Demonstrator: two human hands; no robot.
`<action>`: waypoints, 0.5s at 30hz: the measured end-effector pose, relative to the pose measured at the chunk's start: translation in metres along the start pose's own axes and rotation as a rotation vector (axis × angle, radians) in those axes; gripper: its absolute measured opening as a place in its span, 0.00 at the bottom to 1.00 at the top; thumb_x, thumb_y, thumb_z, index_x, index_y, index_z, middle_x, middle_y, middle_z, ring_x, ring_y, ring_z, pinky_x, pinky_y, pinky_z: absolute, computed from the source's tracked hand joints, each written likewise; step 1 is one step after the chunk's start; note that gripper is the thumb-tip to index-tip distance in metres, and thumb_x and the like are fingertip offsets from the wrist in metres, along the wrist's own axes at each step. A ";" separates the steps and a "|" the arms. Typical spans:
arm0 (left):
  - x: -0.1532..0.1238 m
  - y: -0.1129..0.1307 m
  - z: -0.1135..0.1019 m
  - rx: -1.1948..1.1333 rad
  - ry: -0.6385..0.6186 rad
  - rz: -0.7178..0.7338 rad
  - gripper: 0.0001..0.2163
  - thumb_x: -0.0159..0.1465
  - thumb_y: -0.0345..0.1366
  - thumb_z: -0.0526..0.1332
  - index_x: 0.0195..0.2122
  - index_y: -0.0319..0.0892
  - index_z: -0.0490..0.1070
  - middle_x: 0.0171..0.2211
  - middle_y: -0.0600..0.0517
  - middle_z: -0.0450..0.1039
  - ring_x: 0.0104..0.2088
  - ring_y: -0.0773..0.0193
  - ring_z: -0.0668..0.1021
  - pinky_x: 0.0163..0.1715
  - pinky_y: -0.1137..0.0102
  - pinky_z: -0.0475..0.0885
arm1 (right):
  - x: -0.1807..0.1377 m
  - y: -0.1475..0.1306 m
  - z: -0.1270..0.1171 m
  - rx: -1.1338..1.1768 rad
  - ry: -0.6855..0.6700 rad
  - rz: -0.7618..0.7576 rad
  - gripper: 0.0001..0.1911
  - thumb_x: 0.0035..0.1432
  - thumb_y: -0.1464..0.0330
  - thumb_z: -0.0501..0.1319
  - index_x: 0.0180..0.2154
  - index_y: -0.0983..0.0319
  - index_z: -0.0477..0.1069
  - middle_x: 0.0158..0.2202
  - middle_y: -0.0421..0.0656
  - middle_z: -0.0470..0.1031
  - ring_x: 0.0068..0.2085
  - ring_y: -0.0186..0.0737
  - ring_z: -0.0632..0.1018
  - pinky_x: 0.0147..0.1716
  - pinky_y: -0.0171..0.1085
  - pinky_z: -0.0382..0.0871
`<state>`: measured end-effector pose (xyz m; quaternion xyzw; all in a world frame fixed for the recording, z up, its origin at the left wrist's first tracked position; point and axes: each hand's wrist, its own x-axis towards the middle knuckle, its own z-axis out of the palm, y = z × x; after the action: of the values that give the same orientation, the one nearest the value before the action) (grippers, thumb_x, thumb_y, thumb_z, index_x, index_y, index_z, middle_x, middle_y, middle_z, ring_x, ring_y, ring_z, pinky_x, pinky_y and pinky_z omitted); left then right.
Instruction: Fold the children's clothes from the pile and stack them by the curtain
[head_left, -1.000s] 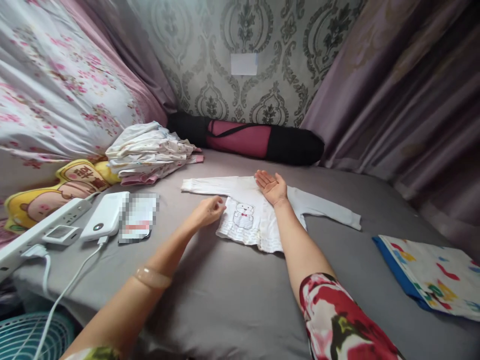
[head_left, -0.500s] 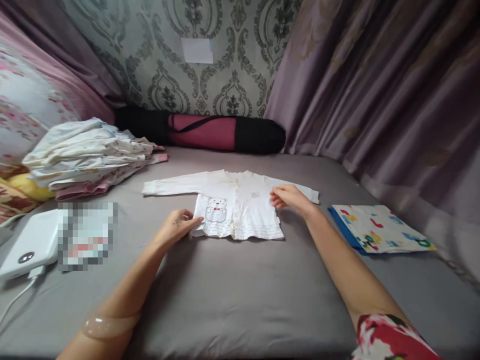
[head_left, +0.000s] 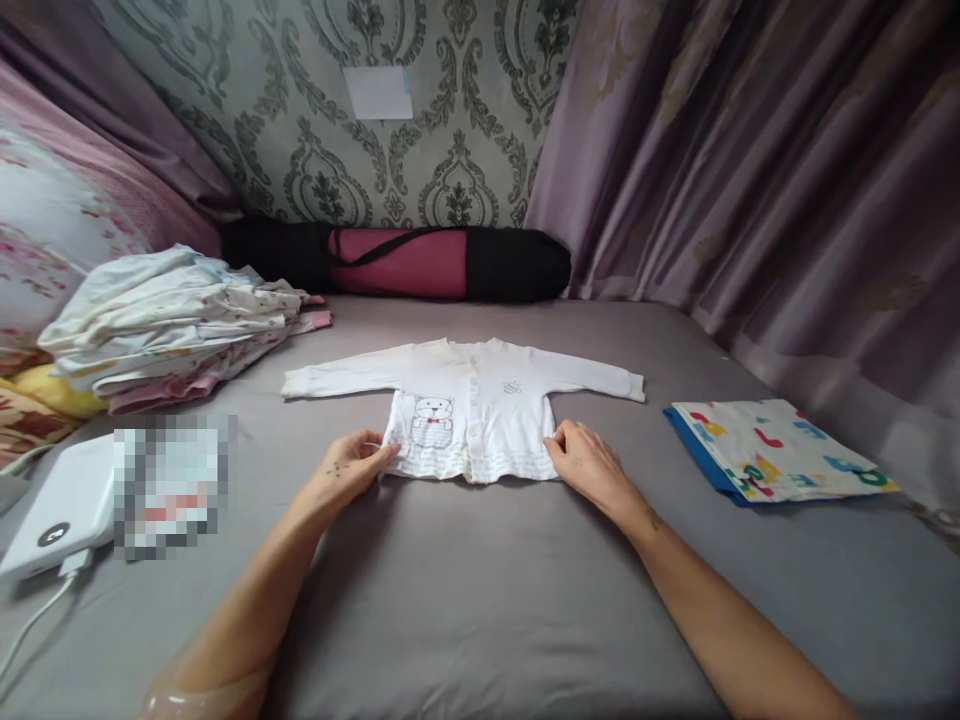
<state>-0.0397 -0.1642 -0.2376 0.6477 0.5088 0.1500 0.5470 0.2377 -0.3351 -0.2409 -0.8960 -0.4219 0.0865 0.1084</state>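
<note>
Shirt (head_left: pixel 487 410) laid flat midway between the near and far edges of the bed (head_left: pixel 465 580), collar toward the far edge, its long axis running cuff to cuff, left to right. It is white and button-fronted, with a bear print (head_left: pixel 433 422) and a slightly rippled hem. Left hand (head_left: pixel 351 464) and right hand (head_left: pixel 592 466): each grip pinches a side edge near the hem.
</note>
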 end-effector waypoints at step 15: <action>0.002 -0.008 -0.006 0.108 -0.013 0.147 0.30 0.54 0.54 0.62 0.54 0.45 0.63 0.19 0.62 0.57 0.17 0.71 0.59 0.18 0.76 0.52 | 0.007 0.018 -0.004 0.194 -0.152 0.015 0.13 0.54 0.58 0.58 0.27 0.60 0.70 0.21 0.38 0.71 0.24 0.34 0.69 0.23 0.32 0.54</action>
<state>-0.0475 -0.1597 -0.2432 0.7129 0.4636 0.1577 0.5020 0.2558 -0.3414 -0.2420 -0.8754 -0.4117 0.1952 0.1615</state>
